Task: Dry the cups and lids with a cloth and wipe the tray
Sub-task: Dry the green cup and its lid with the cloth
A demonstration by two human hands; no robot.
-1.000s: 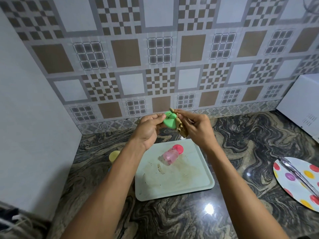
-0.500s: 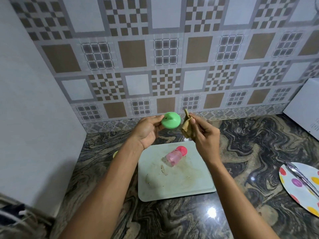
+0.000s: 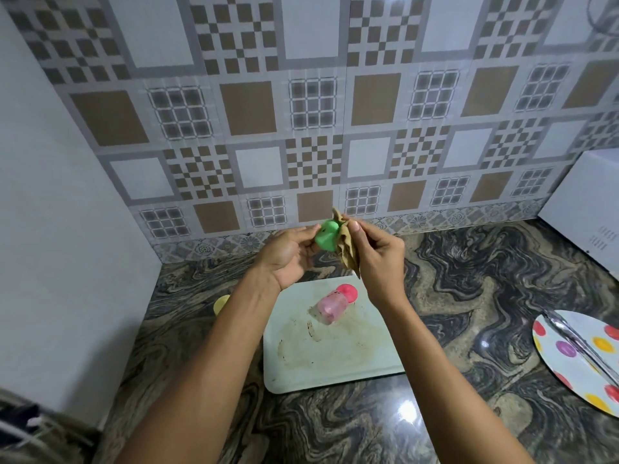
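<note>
Head view: the pale tray (image 3: 351,370) lies flat on the marbled countertop (image 3: 469,289), its surface marked with brownish smears. In it, a clear pink cup (image 3: 330,308) lies on its side towards the far end, with a pink lid (image 3: 348,292) at its far end. To the right, a polka-dot plate (image 3: 566,360) carries a metal utensil (image 3: 584,343) laid across it.

Above the tray's far edge, the left hand (image 3: 288,256) pinches a green lid (image 3: 326,237) between thumb and curled fingertips. The right hand (image 3: 375,256) pinches a bunched brown cloth (image 3: 346,249) with thumb and fingers, and the cloth touches the lid's right side.

A yellow object (image 3: 221,303), possibly another cup or lid, sits just beside the tray's left edge, half hidden by the left forearm. Bare counter lies between tray and plate and in front of the tray. A white appliance (image 3: 586,209) stands in the far right corner, and a plain white wall (image 3: 67,262) closes the left side.
</note>
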